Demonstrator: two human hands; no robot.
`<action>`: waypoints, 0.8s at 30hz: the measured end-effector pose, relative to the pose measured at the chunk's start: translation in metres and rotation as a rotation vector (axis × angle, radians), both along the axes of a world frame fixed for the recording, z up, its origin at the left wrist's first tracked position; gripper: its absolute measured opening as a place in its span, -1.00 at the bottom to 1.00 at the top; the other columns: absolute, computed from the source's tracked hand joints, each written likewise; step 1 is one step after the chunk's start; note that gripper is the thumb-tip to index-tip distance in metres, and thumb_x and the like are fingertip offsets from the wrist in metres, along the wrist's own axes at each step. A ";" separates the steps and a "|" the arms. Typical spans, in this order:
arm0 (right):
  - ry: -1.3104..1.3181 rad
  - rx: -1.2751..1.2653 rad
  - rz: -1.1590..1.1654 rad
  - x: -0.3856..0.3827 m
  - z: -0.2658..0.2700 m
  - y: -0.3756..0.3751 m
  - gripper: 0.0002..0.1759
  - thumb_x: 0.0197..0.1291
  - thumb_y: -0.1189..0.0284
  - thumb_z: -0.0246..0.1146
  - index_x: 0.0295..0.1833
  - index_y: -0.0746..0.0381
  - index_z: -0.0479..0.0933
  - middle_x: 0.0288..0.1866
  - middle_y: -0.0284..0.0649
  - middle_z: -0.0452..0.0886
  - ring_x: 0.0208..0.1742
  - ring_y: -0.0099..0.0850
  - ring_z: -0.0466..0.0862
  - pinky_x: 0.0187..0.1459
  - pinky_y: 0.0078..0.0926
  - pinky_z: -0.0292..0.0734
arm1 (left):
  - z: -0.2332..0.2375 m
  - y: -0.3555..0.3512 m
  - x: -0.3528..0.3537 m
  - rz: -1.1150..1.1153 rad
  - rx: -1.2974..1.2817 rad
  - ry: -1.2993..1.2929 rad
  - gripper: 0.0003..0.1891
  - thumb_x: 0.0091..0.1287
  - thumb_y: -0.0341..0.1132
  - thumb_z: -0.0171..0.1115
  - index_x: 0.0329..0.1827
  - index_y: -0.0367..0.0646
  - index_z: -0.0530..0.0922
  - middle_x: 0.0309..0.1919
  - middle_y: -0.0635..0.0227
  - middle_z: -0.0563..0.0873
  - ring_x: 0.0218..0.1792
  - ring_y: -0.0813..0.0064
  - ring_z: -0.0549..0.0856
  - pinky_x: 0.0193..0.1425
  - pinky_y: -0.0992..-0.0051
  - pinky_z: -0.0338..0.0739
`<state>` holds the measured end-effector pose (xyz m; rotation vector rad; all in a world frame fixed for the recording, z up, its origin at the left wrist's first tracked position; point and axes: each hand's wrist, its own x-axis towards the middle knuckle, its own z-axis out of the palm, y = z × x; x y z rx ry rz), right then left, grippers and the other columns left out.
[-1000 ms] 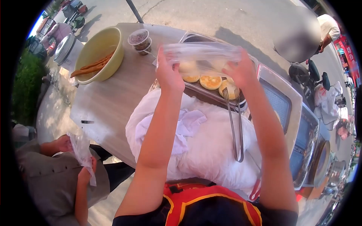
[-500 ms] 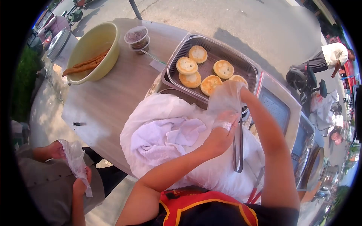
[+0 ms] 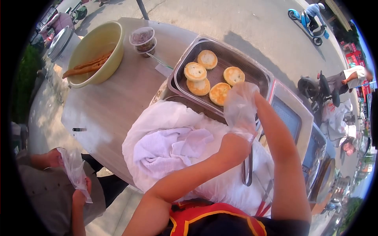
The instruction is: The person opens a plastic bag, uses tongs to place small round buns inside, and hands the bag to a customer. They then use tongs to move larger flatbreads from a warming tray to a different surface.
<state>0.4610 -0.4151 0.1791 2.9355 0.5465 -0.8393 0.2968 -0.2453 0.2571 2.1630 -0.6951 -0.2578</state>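
Observation:
A clear plastic bag (image 3: 239, 112) hangs over the near right corner of the metal mesh tray (image 3: 185, 53). My left hand (image 3: 242, 142) is closed at the bag's gathered lower end. My right hand (image 3: 254, 98) reaches in from the right and its front part is covered by the bag, so its fingers are hidden. Several round, browned flatbreads lie in the tray. The closest one (image 3: 219, 93) is just left of the bag, and another flatbread (image 3: 234, 75) is above it. Metal tongs (image 3: 248, 171) lie below my hands on a white cloth cover (image 3: 157, 114).
A lilac towel (image 3: 165, 147) rests on the white cover. On the table stand a yellow basin (image 3: 118, 47) with fried dough sticks (image 3: 88, 66) and stacked plastic tubs (image 3: 143, 41). At lower left, another person's hands hold a clear bag (image 3: 75, 169). Blue trays (image 3: 287, 112) stand right.
My left hand has shifted slightly down and right, and the bag hangs longer. The flatbread nearest my right hand is now out of sight behind the bag. A scooter rider has appeared on the road.

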 end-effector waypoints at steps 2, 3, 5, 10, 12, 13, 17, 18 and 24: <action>-0.044 0.030 -0.068 0.001 0.000 -0.006 -0.79 -0.02 0.25 0.15 -0.35 0.08 0.63 -0.37 -0.21 0.64 -0.29 -0.30 0.64 -0.35 -0.34 0.48 | -0.007 -0.007 0.002 0.072 -0.190 -0.192 -0.85 0.25 -0.31 0.01 -0.22 -0.18 0.46 -0.24 0.19 0.55 -0.27 0.23 0.57 -0.35 0.32 0.46; -0.069 0.041 -0.085 0.001 0.000 -0.011 -0.79 -0.02 0.25 0.15 -0.35 0.08 0.63 -0.37 -0.21 0.64 -0.29 -0.30 0.64 -0.35 -0.34 0.48 | -0.010 -0.013 0.002 0.115 -0.287 -0.281 -0.87 0.23 -0.32 0.02 -0.27 -0.17 0.46 -0.28 0.22 0.56 -0.32 0.25 0.58 -0.41 0.32 0.46; -0.109 0.060 -0.121 -0.001 0.000 -0.014 -0.79 -0.02 0.25 0.15 -0.35 0.08 0.63 -0.37 -0.21 0.64 -0.29 -0.31 0.64 -0.35 -0.34 0.48 | -0.012 -0.020 0.007 0.110 -0.241 -0.306 -0.88 0.19 -0.33 0.03 -0.29 -0.15 0.46 -0.33 0.23 0.54 -0.33 0.26 0.57 -0.42 0.32 0.46; -0.174 0.087 -0.169 -0.002 0.001 -0.017 -0.78 -0.01 0.25 0.14 -0.34 0.07 0.64 -0.36 -0.21 0.64 -0.28 -0.32 0.64 -0.34 -0.35 0.48 | -0.024 -0.032 0.010 0.112 -0.157 -0.319 -0.89 0.16 -0.34 0.03 -0.30 -0.13 0.45 -0.40 0.25 0.51 -0.36 0.26 0.56 -0.43 0.33 0.46; -0.194 0.098 -0.187 -0.002 -0.002 -0.017 -0.78 -0.01 0.25 0.14 -0.33 0.07 0.64 -0.36 -0.21 0.64 -0.28 -0.32 0.64 -0.34 -0.35 0.48 | -0.028 -0.033 0.011 0.102 -0.110 -0.270 -0.89 0.16 -0.35 0.02 -0.29 -0.13 0.44 -0.38 0.24 0.51 -0.36 0.24 0.57 -0.42 0.33 0.46; -0.205 0.103 -0.192 -0.001 -0.001 -0.016 -0.78 -0.01 0.25 0.13 -0.33 0.07 0.64 -0.36 -0.21 0.64 -0.28 -0.32 0.64 -0.34 -0.35 0.47 | -0.028 -0.032 0.013 0.098 -0.108 -0.261 -0.88 0.15 -0.35 0.02 -0.28 -0.13 0.44 -0.38 0.24 0.51 -0.36 0.24 0.57 -0.42 0.32 0.46; -0.262 0.103 -0.178 -0.009 0.012 -0.007 -0.77 0.00 0.25 0.13 -0.33 0.07 0.64 -0.35 -0.22 0.64 -0.27 -0.33 0.64 -0.34 -0.36 0.47 | -0.019 -0.026 0.012 0.080 -0.164 -0.263 -0.83 0.05 -0.45 0.02 -0.26 -0.17 0.44 -0.43 0.20 0.53 -0.39 0.22 0.58 -0.43 0.31 0.47; -0.280 0.093 -0.149 -0.013 0.020 -0.001 -0.77 0.00 0.25 0.12 -0.33 0.06 0.64 -0.35 -0.22 0.64 -0.27 -0.33 0.64 -0.34 -0.36 0.47 | -0.017 -0.025 0.009 0.074 -0.190 -0.269 -0.80 0.00 -0.51 0.01 -0.26 -0.19 0.44 -0.45 0.18 0.54 -0.41 0.21 0.58 -0.43 0.31 0.47; -0.283 -0.153 0.005 -0.033 0.068 0.063 -0.77 0.01 0.25 0.11 -0.32 0.06 0.64 -0.35 -0.22 0.64 -0.27 -0.35 0.64 -0.33 -0.36 0.47 | -0.030 -0.026 0.008 0.022 -0.024 -0.101 -0.89 0.23 -0.35 -0.02 -0.23 -0.11 0.42 -0.33 0.20 0.57 -0.35 0.19 0.60 -0.37 0.25 0.45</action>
